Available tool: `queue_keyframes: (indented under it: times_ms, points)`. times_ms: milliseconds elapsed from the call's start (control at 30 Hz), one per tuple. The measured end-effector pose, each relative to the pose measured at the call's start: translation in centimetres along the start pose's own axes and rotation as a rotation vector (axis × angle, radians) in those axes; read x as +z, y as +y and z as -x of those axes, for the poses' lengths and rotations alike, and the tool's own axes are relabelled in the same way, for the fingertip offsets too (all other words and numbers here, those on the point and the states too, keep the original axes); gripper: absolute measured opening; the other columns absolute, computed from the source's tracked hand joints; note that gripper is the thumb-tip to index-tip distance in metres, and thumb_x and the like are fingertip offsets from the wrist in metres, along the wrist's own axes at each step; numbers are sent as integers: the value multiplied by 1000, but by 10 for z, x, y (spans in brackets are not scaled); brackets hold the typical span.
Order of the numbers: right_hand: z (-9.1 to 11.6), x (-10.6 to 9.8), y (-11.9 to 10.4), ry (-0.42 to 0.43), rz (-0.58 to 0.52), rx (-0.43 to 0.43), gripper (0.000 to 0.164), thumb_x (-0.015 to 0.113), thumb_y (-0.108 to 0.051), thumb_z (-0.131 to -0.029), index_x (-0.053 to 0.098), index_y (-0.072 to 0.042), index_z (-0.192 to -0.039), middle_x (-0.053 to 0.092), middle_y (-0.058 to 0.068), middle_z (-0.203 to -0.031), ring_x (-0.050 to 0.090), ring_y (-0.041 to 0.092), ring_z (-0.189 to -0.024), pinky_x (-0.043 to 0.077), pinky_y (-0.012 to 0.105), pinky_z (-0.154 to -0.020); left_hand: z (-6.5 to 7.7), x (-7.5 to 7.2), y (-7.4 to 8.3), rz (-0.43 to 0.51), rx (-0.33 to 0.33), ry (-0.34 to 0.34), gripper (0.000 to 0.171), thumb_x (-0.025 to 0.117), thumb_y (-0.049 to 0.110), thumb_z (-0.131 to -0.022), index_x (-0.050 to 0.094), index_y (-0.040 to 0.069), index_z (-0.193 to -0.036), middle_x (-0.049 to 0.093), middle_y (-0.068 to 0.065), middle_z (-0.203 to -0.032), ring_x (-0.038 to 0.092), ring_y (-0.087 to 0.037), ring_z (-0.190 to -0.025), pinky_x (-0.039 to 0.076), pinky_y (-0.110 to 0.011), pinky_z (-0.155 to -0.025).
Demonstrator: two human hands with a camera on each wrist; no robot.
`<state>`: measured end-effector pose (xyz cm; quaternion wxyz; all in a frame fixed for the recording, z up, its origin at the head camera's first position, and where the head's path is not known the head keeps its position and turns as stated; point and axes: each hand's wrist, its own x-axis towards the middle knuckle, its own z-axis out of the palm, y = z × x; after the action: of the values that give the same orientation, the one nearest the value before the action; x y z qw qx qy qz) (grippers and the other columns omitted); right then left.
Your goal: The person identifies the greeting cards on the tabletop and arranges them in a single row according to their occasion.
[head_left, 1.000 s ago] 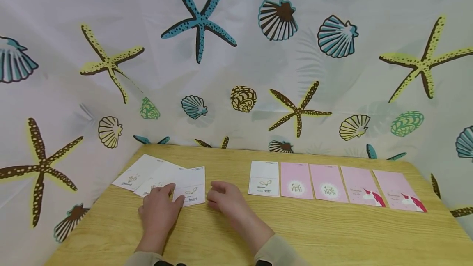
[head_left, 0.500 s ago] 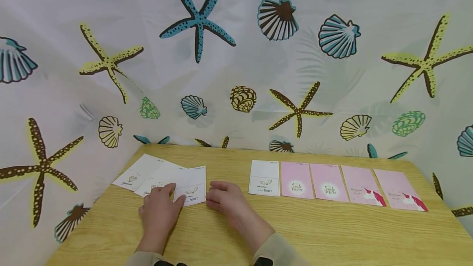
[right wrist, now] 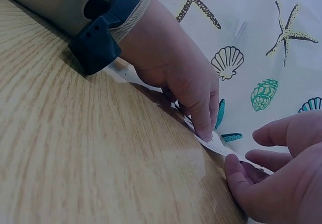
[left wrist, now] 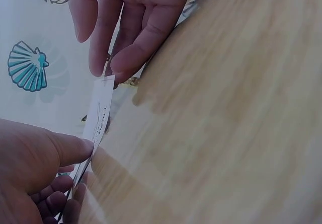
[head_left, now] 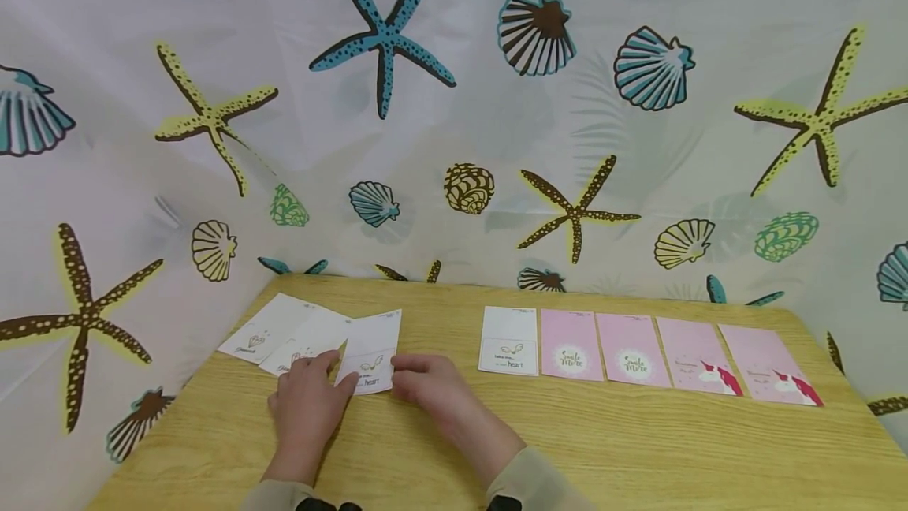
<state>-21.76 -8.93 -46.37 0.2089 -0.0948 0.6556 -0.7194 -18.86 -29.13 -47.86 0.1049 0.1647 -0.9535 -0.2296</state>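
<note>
A white card (head_left: 369, 365) with a winged design and the word "heart" lies between both hands, slightly askew, its edge visible in both wrist views. My left hand (head_left: 310, 400) holds the card's left edge, its thumb on the printed face; its other fingers lie over the lower part of a neighbouring white card (head_left: 319, 330). At the card's right edge, my right hand (head_left: 433, 389) grips with thumb and fingertips. In the left wrist view the right hand's fingertips (left wrist: 103, 70) meet the card's corner. Another white card (head_left: 258, 330) with a diamond drawing lies further left, partly overlapped.
To the right stands a row: a matching white winged card (head_left: 508, 341), pink "Smile More" cards (head_left: 571, 345), and pink unicorn cards (head_left: 698, 357). All lie on the wooden table (head_left: 603, 448). Behind hangs a curtain (head_left: 454, 117) printed with starfish and shells.
The winged card has turned and skewed under the hands, its top shifting right and a gap opening beside the neighbouring card. The right hand has moved slightly left and down against its edge.
</note>
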Motion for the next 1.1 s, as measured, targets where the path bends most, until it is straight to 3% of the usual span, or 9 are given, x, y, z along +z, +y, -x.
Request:
queue_keyframes:
  times_ms: [200,433,600,867,1100]
  points:
    - [2,-1,0,-23,77,2,44,72,-8,-101,69,4,-144,71,13,-139,66,17,-109,54,39,-106,0,1,-2,17,7,4,56,77,36,-103,66,4,-148,60,-35,-142,53,-61,-129,38,-78,-100]
    - [2,-1,1,11,22,0,42,71,-6,-101,71,4,-142,74,13,-132,70,19,-106,56,40,-103,-3,-1,1,45,-6,-18,56,73,36,-105,65,4,-150,70,-23,-137,60,-53,-128,39,-74,-98]
    - [3,-3,0,49,-16,-32,40,70,-4,-102,71,6,-141,75,14,-129,73,22,-101,58,41,-99,-4,-3,6,114,-22,-34,52,73,32,-105,66,2,-146,76,-14,-129,66,-42,-126,35,-73,-101]
    - [9,-15,-7,90,-29,-42,39,68,-6,-105,70,4,-143,70,16,-140,75,29,-108,57,42,-103,-5,-6,18,196,18,-2,50,74,27,-105,66,1,-147,77,-13,-125,68,-40,-125,36,-71,-100]
    - [13,-27,-10,145,-17,-58,40,68,-6,-104,71,3,-143,69,16,-142,73,24,-97,55,43,-102,-5,-5,38,242,44,5,48,74,24,-105,68,3,-147,76,-12,-123,67,-38,-121,37,-69,-102]
